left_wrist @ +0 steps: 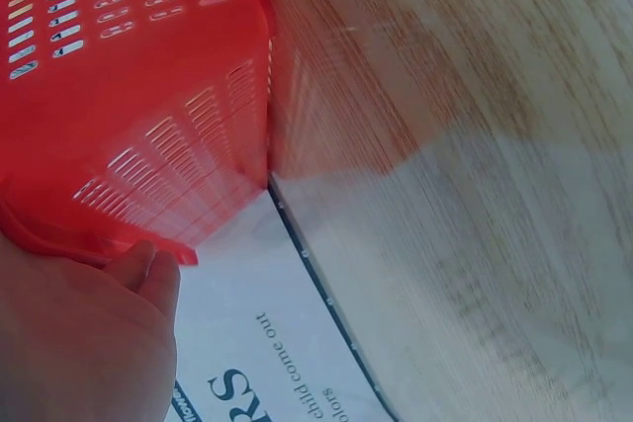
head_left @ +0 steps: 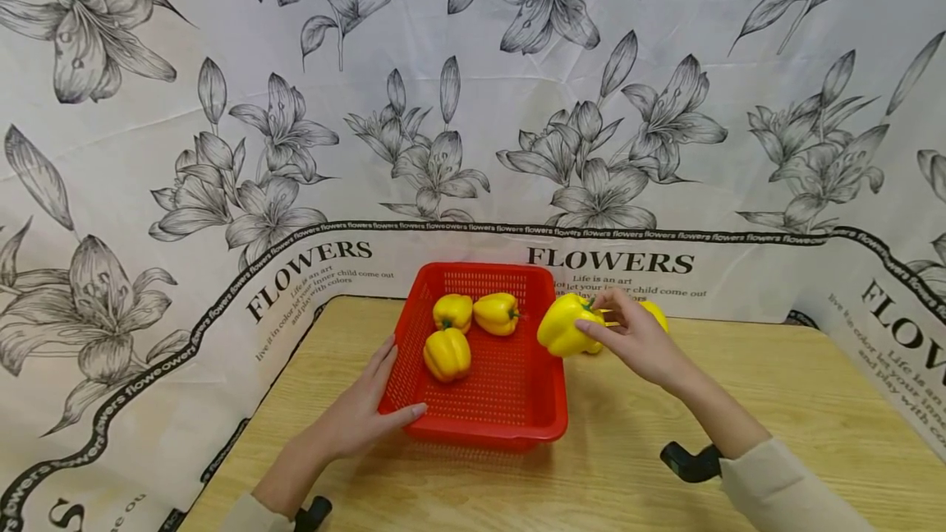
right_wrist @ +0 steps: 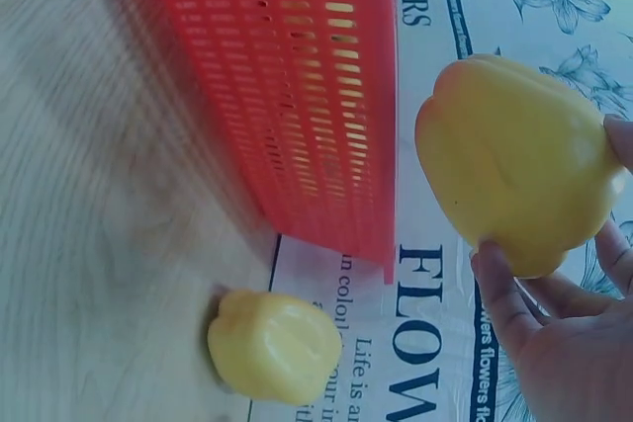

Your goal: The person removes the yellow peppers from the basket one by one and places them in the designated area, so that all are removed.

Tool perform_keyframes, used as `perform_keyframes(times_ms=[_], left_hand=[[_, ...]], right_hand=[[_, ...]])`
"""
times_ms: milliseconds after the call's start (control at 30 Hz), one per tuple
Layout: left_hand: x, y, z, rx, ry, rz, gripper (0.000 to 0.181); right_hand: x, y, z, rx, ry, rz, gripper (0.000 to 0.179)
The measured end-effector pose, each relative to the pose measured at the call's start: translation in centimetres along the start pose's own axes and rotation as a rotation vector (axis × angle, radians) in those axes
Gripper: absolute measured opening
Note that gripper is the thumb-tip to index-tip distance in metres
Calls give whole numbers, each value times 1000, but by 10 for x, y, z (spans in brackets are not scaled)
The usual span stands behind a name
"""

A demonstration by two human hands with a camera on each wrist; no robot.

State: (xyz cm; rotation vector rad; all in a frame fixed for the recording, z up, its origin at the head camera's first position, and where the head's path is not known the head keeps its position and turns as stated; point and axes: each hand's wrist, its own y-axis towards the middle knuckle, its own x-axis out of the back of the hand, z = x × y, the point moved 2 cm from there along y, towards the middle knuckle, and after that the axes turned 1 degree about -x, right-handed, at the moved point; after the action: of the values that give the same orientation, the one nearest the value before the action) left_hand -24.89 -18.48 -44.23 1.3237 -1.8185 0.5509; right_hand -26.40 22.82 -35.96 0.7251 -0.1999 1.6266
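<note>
A red plastic basket point(head_left: 488, 431) with perforated walls stands on the table, holding three yellow bell peppers, one point(head_left: 447, 355) nearer the front and two point(head_left: 497, 314) toward the back. At its left front corner my left hand point(head_left: 362, 413) grips the rim, thumb over the edge. In the left wrist view, fingertips point(left_wrist: 158, 279) lie against the rim. My right hand point(head_left: 636, 339) pinches another yellow bell pepper point(head_left: 562, 327) between thumb and fingers, raised beside the basket's right rim. Behind that hand, a further yellow pepper point(head_left: 655, 314) is partly hidden; the right wrist view shows a pepper point(right_wrist: 272, 346) on the table.
The light wood table point(head_left: 776, 401) extends on both sides of the basket. Along its back hangs a white cloth point(head_left: 458, 187) printed with flowers and lettering, close behind the basket. Black wrist mounts point(head_left: 691, 462) show at the forearms.
</note>
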Motion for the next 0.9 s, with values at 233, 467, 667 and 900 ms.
perform_keyframes(times_ms=[233, 467, 667, 900], left_hand=[[0, 0, 0, -4, 10, -2, 112], [0, -1, 0, 2, 12, 1, 112], [0, -1, 0, 3, 3, -1, 111], [-1, 0, 0, -6, 8, -9, 110]], right_hand=[[16, -1, -5, 13, -45, -30, 37], [32, -3, -13, 10, -77, -46, 44], [43, -5, -20, -12, -121, -54, 47], [57, -8, -28, -46, -162, -67, 52]])
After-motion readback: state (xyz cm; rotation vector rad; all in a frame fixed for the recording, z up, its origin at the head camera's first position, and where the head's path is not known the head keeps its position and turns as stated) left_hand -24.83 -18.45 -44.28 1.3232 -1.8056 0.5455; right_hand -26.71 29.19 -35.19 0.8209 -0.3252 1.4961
